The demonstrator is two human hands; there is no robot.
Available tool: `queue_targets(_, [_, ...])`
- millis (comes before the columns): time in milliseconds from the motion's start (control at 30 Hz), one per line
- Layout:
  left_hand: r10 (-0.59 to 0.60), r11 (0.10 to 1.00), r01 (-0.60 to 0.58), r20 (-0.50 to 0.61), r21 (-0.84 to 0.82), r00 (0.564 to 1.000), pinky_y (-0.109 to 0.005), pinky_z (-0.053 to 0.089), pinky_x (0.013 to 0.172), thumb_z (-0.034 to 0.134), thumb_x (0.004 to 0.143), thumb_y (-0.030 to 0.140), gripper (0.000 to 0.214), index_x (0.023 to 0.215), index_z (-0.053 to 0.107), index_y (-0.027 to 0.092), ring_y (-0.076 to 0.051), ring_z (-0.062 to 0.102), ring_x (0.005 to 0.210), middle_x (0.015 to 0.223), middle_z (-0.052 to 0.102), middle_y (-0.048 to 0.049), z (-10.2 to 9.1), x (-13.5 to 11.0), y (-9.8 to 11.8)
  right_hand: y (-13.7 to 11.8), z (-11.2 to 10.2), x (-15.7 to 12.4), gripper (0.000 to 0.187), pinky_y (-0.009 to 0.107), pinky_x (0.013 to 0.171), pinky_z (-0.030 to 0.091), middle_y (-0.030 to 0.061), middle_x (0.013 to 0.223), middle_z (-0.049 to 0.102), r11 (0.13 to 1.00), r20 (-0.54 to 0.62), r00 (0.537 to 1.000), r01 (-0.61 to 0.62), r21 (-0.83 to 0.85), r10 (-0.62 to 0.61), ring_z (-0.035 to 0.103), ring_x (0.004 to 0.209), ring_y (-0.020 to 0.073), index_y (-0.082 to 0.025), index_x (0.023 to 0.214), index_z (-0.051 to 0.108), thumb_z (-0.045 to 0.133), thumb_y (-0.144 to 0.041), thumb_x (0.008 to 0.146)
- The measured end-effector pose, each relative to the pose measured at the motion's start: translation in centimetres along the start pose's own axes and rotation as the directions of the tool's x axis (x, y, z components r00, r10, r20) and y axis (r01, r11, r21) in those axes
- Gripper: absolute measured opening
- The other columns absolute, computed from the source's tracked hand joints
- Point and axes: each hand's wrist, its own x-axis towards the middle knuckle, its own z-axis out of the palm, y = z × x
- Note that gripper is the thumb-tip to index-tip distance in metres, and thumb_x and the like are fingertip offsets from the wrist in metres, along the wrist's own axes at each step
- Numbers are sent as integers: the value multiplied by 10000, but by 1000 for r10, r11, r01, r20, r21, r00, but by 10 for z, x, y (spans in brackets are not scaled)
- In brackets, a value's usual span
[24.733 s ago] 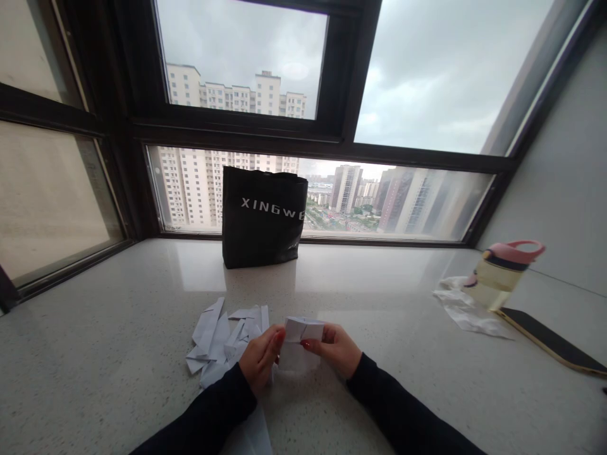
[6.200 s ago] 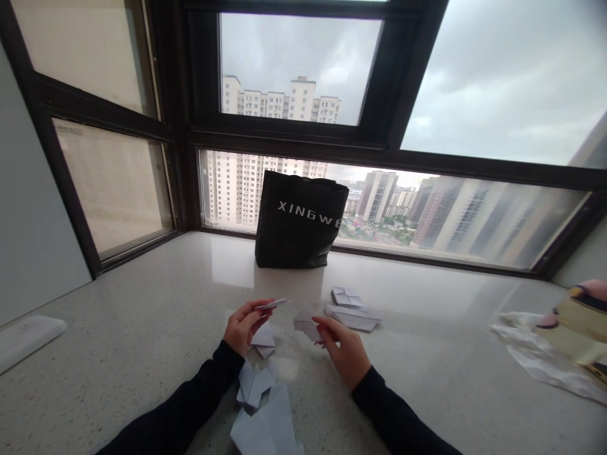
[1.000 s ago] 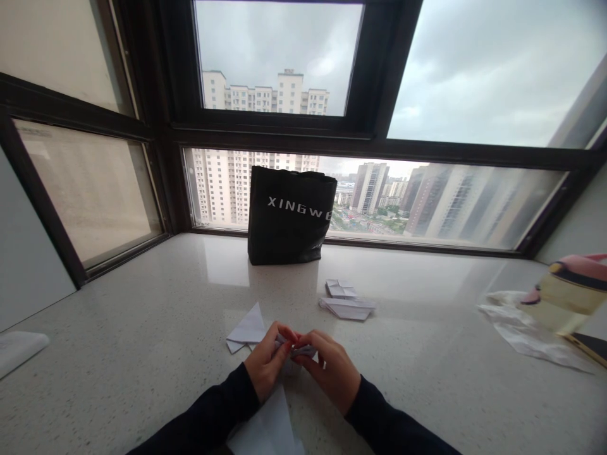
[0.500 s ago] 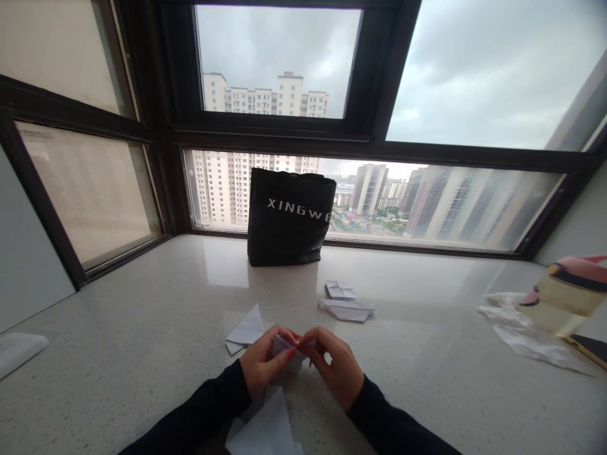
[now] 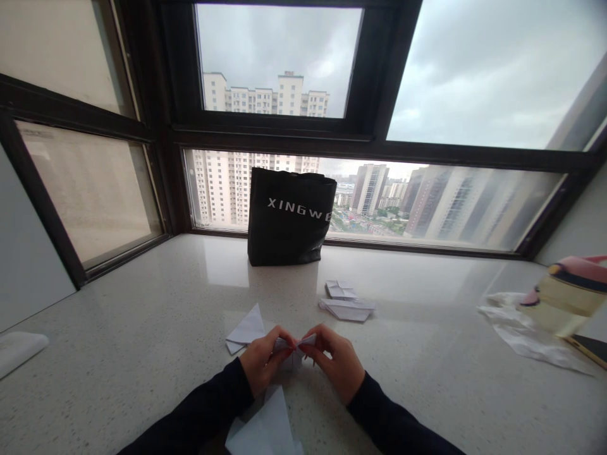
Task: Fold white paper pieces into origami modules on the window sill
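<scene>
A small folded piece of white paper (image 5: pixel 294 361) is pinched between my two hands, just above the counter. My left hand (image 5: pixel 263 357) grips its left side between thumb and fingers. On the other side, my right hand (image 5: pixel 337 359) pinches the right corner, and a flap stands up on each side of the middle. Fingers cover much of the paper's edges. Just left of my left hand lies a folded white paper triangle (image 5: pixel 247 328). Nearer to me, more folded white paper (image 5: pixel 266 424) lies between my forearms.
Two folded paper boats (image 5: pixel 348 309) lie beyond my right hand. A black bag (image 5: pixel 290 221) stands by the window. At right are a pink-lidded bottle (image 5: pixel 571 297), crumpled tissue (image 5: pixel 521 335) and a phone (image 5: pixel 590 349). A white object (image 5: pixel 21 351) sits at far left.
The fingertips have moved slightly apart, and the paper's flaps now show spread to both sides between them. My forearms and the things on the counter have stayed in place.
</scene>
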Motion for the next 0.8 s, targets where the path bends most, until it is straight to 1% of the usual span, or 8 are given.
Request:
queue_targets(100, [-30, 991, 26, 26, 131, 999, -215, 404, 592, 442, 742, 207, 118, 855, 446, 171, -125, 543, 619, 711, 588, 3, 0, -1, -2, -1, -1, 0, 107, 240, 513, 430, -1, 548, 568, 1000, -5, 1000, 2, 9, -2, 538, 510, 134, -160, 676, 535, 534, -265, 699])
queue_targets(200, [-1, 982, 3, -12, 190, 1000, -221, 397, 641, 413, 749, 171, 97, 839, 445, 183, -129, 544, 683, 752, 576, 2, -1, -2, -2, -1, -1, -1, 95, 245, 551, 444, 12, 588, 596, 999, -8, 1000, 17, 48, -17, 568, 551, 142, -162, 681, 533, 531, -255, 701])
queue_targets(333, [-38, 966, 39, -9, 255, 999, -230, 391, 623, 459, 693, 122, 155, 834, 448, 187, -137, 537, 670, 721, 561, 17, 0, -1, 1, -1, -1, 0, 89, 244, 525, 447, 6, 558, 595, 997, 32, 999, -37, 66, 35, 570, 519, 142, -164, 663, 529, 539, -248, 691])
queue_targets(467, [-42, 971, 50, -39, 233, 998, -228, 391, 632, 470, 660, 78, 184, 806, 438, 186, -136, 537, 682, 711, 553, 26, 0, -1, 3, 2, 1, 0, 77, 253, 549, 447, 12, 580, 596, 998, 15, 1000, -28, 63, 28, 566, 539, 141, -161, 674, 530, 536, -236, 689])
queue_targets(567, [-62, 970, 72, -49, 232, 997, -234, 390, 640, 456, 646, 45, 195, 776, 441, 190, -135, 541, 679, 695, 552, 37, 0, -1, 3, 7, 5, 0, 80, 244, 519, 448, 9, 595, 598, 985, 74, 994, -94, 147, 84, 563, 531, 139, -161, 673, 514, 555, -227, 658])
queue_targets(667, [-63, 974, 73, -53, 214, 997, -237, 390, 649, 453, 640, 35, 204, 772, 439, 190, -135, 541, 682, 688, 551, 39, 1, -1, 3, 13, 8, 1, 82, 239, 492, 444, 6, 591, 597, 973, 95, 987, -142, 184, 126, 562, 520, 140, -162, 653, 502, 568, -205, 627])
queue_targets(733, [-39, 981, 50, -62, 190, 997, -235, 390, 666, 458, 639, 37, 224, 800, 433, 191, -134, 541, 704, 721, 557, 32, 2, -1, 3, 14, 9, 1, 81, 235, 474, 438, -2, 558, 588, 971, 94, 986, -150, 185, 134, 556, 495, 136, -164, 634, 497, 566, -207, 626])
queue_targets(800, [1, 987, 12, -83, 162, 997, -235, 386, 704, 464, 634, 29, 299, 878, 420, 195, -131, 537, 745, 793, 566, 20, 2, -1, 4, 14, 8, 1, 87, 231, 467, 433, -14, 525, 575, 975, 80, 989, -138, 176, 125, 549, 475, 130, -168, 620, 494, 560, -222, 634])
